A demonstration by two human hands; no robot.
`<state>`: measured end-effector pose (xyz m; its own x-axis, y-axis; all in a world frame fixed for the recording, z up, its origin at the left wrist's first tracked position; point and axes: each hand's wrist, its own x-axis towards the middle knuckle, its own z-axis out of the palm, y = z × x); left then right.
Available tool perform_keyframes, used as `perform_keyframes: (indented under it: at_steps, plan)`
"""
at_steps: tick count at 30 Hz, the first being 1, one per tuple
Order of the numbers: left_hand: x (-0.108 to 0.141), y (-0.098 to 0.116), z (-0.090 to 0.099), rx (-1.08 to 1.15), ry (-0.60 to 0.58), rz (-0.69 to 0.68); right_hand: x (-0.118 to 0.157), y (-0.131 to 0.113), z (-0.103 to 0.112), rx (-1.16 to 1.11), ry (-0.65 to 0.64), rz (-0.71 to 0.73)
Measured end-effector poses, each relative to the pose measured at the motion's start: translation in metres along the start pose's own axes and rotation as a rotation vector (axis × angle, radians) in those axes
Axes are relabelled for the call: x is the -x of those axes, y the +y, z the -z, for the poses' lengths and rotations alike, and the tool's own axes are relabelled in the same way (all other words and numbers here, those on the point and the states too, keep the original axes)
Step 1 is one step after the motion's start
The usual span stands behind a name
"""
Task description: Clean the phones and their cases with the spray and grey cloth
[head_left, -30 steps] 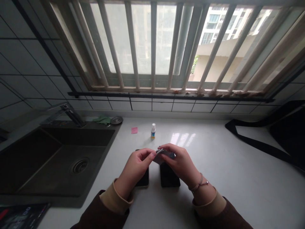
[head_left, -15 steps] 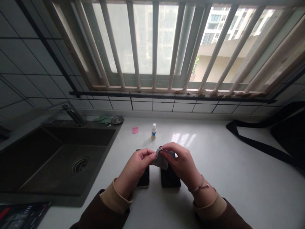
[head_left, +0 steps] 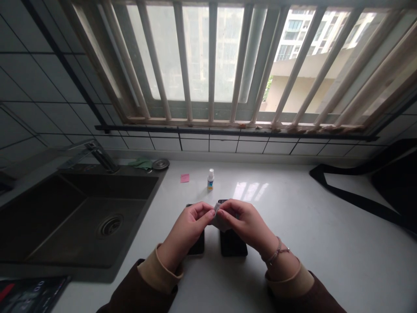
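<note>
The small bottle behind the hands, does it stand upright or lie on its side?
Upright: the small bottle stands on its base on the counter, with its white cap at the top.

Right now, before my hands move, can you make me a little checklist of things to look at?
1. The left hand and right hand both pinch the small grey cloth: ok.
2. The left phone and right phone lie flat on the white counter, under the hands: ok.
3. The small bottle stands upright, apart from the hands: ok.
4. The cloth is away from the sink: ok.
5. The phones are free of smudges: cannot tell.
</note>
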<state>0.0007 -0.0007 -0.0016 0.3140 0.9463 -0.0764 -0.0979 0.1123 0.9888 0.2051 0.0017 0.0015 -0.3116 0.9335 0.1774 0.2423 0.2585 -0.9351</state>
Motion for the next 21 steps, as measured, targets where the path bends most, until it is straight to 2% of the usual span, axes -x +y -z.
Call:
perform_keyframes:
  at_steps: [13, 21]
  plan:
    - [0.0014, 0.0011, -0.0015, -0.030, -0.035, 0.009, -0.0018, 0.0035, 0.0000, -0.029, 0.022, -0.030]
    - [0.0032, 0.0026, -0.0015, -0.031, -0.093, -0.013, -0.0019, 0.0013, 0.0012, -0.011, -0.036, -0.088]
